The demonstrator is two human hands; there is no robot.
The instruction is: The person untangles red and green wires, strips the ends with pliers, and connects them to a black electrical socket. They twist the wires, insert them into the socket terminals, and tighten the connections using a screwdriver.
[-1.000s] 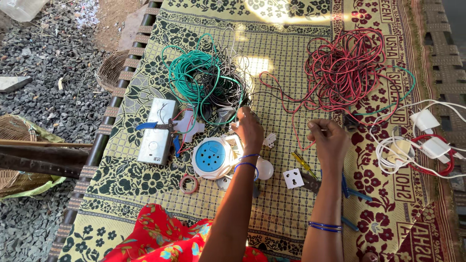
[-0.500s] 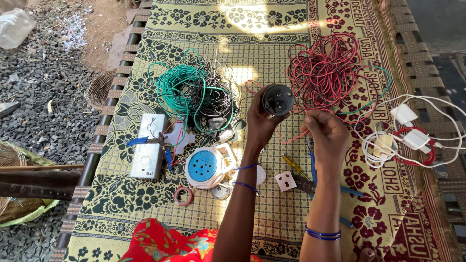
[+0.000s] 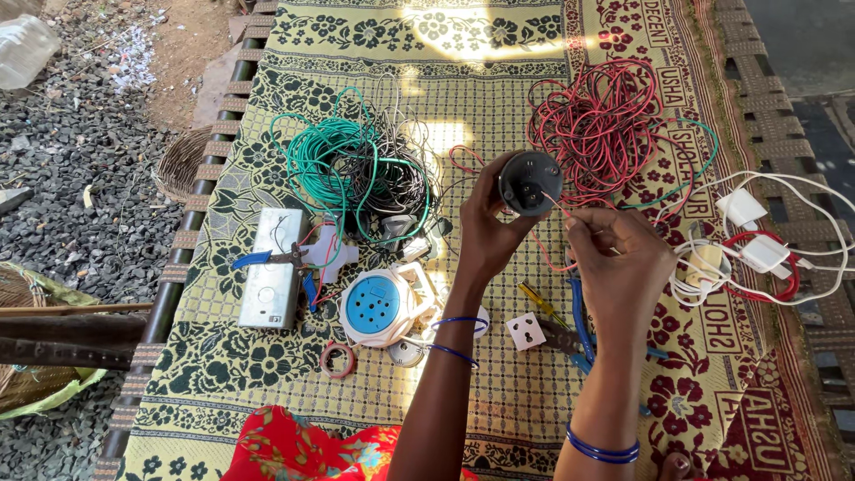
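My left hand [image 3: 485, 227] holds up a round black electrical fitting [image 3: 531, 182], its flat face turned toward me. My right hand [image 3: 617, 258] pinches a thin red wire [image 3: 557, 205] whose end touches the fitting's lower right edge. That wire trails back to a tangle of red wire [image 3: 598, 125] lying on the patterned mat behind the fitting. Both wrists wear blue bangles. A blue and white round socket box [image 3: 378, 305] sits on the mat just left of my left forearm.
A green and black wire coil [image 3: 356, 174] lies at centre left, with a metal switch box [image 3: 272, 281] and blue-handled pliers [image 3: 276, 258] beside it. A small white socket [image 3: 525, 331], a screwdriver [image 3: 541, 307], tape roll [image 3: 337, 359] and white chargers with cables [image 3: 748, 240] surround my arms. Gravel lies left of the cot.
My left hand has picked the black fitting off the mat and raised it. My right hand has come up to it with the red wire end.
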